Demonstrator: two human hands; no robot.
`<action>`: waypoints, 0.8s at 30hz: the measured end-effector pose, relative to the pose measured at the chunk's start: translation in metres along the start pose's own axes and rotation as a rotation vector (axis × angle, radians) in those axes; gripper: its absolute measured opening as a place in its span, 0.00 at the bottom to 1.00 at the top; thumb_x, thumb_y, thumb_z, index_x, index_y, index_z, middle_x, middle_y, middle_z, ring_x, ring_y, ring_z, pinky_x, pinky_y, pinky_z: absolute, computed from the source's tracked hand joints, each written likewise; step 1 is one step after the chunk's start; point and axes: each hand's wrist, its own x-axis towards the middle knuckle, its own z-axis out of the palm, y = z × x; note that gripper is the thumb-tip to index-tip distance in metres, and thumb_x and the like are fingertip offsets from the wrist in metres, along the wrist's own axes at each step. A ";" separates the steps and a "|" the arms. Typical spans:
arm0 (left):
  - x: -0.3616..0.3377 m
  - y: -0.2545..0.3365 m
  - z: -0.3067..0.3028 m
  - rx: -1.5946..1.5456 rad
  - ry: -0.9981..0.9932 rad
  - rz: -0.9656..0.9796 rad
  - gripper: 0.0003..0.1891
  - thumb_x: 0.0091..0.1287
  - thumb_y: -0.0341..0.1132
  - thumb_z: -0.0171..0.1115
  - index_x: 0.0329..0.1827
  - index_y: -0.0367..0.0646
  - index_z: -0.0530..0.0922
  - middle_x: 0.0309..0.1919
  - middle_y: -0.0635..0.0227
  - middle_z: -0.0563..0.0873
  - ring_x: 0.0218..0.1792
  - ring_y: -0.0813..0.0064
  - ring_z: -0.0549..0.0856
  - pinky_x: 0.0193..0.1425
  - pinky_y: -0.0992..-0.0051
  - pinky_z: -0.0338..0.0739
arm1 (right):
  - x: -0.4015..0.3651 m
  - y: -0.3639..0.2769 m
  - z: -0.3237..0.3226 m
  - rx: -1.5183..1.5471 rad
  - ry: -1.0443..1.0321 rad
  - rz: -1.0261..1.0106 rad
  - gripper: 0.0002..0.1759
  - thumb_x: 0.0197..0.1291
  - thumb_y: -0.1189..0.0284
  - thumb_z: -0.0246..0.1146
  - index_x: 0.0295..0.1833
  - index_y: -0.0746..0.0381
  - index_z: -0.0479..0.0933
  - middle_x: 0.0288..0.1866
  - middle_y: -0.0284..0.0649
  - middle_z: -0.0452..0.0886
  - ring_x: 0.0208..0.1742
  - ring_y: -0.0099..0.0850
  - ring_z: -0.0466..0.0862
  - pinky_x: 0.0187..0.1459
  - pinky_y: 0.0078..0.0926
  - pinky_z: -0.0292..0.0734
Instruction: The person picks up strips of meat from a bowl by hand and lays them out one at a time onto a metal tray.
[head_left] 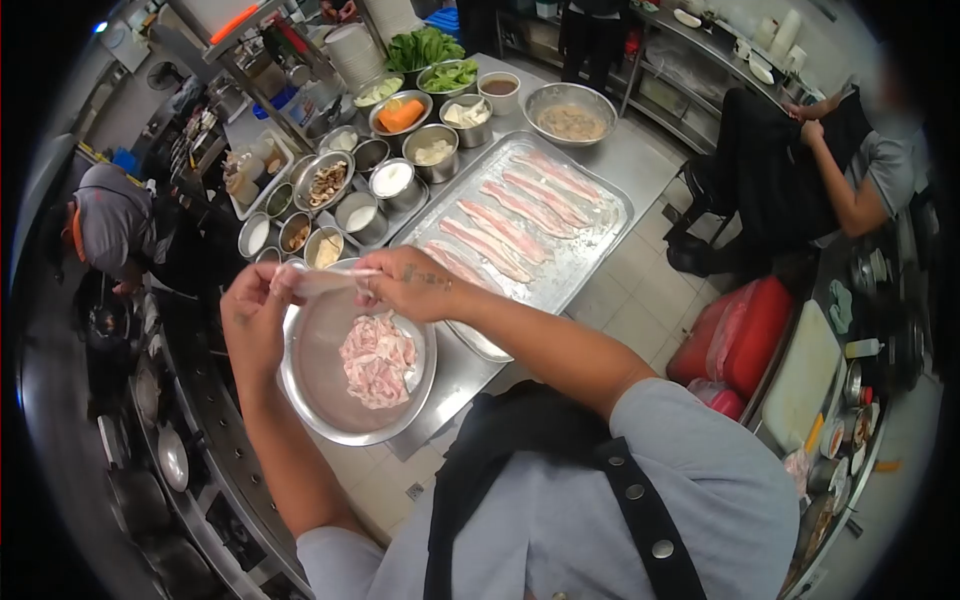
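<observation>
Between my two hands a thin pale pink strip of raw meat (pixel 328 281) is stretched above the far rim of a large metal bowl (pixel 310 345). My left hand (pixel 256 308) pinches its left end, and my right hand (pixel 412 284) grips the other end, with fingers closed. Inside the bowl lies a heap of sliced raw meat (pixel 377 362). To the right of my right hand is a metal tray (pixel 592 262) with several long strips of raw, bacon-like meat (pixel 520 200) laid side by side.
Beyond the bowl stand several small containers, including sliced mushrooms (pixel 328 184), carrots (pixel 400 114) and leafy greens (pixel 424 48). Another metal bowl (pixel 570 112) sits behind the tray. A seated person (pixel 850 170) is at right, another person (pixel 115 205) at left. Red containers (pixel 735 335) stand low at right.
</observation>
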 end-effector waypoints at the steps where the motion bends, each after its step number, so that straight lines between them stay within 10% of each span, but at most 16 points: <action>1: 0.007 0.007 0.009 0.038 -0.016 0.027 0.11 0.68 0.35 0.65 0.38 0.33 0.80 0.31 0.67 0.85 0.30 0.80 0.82 0.37 0.79 0.78 | -0.001 -0.005 -0.009 -0.006 0.006 0.000 0.13 0.71 0.71 0.54 0.52 0.68 0.77 0.40 0.38 0.85 0.40 0.23 0.84 0.45 0.23 0.79; 15: 0.129 -0.115 0.179 0.730 -0.449 -0.134 0.09 0.62 0.32 0.64 0.32 0.33 0.85 0.19 0.60 0.84 0.19 0.73 0.82 0.27 0.74 0.76 | -0.078 0.108 -0.112 0.181 0.289 0.380 0.14 0.72 0.67 0.54 0.48 0.68 0.77 0.35 0.39 0.84 0.32 0.25 0.84 0.32 0.21 0.80; 17: 0.140 -0.157 0.204 1.298 -0.721 -0.080 0.11 0.60 0.35 0.64 0.33 0.32 0.85 0.24 0.52 0.86 0.26 0.62 0.87 0.32 0.69 0.80 | -0.085 0.129 -0.109 0.192 0.294 0.416 0.14 0.72 0.66 0.54 0.48 0.67 0.77 0.35 0.40 0.84 0.31 0.25 0.84 0.31 0.22 0.80; 24: 0.112 -0.202 0.229 1.243 -0.428 -0.326 0.13 0.60 0.35 0.61 0.39 0.32 0.84 0.46 0.46 0.85 0.49 0.51 0.86 0.54 0.60 0.80 | -0.087 0.160 -0.107 0.264 0.293 0.592 0.15 0.71 0.67 0.54 0.50 0.69 0.75 0.35 0.45 0.83 0.28 0.28 0.84 0.25 0.25 0.79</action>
